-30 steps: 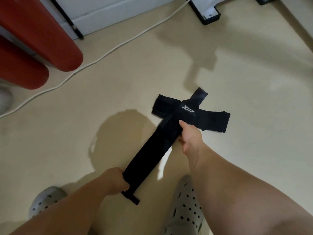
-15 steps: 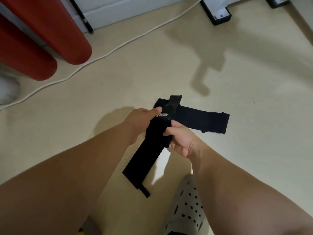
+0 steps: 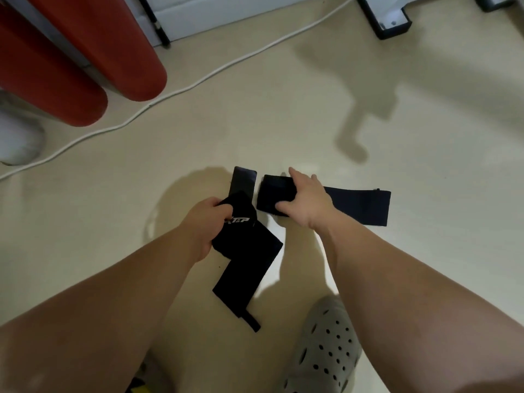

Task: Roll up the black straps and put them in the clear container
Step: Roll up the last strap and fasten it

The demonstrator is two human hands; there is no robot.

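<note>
Black logo strap [image 3: 243, 251] hangs from the left hand [image 3: 208, 225], which is clenched round it just beside the white lettering. Its short end sticks up toward twelve o'clock and its long tail trails over the floor [image 3: 283, 109] toward six. Held near one end like that, it looks parked for rolling while the other hand fetches its partner.

The plain strap [image 3: 357, 205] lies flat at three o'clock of the logo strap, close to it but apart. The right hand [image 3: 304, 204] sits on its thicker end, thumb on the near edge and fingers over the far edge, so I judge it is taking hold of that end to lift it or start a roll. The clear container is nowhere in view.

Half a second ago both hands were bunched on the logo strap, which lay across the plain one in a cross. The two are now separated, the right hand has let go and gone to the plain strap, and the left has it alone. The white cable [image 3: 198, 83] and red cylinders [image 3: 85, 66] at ten o'clock are unchanged, as is the grey clog [image 3: 326, 344] at five.
</note>
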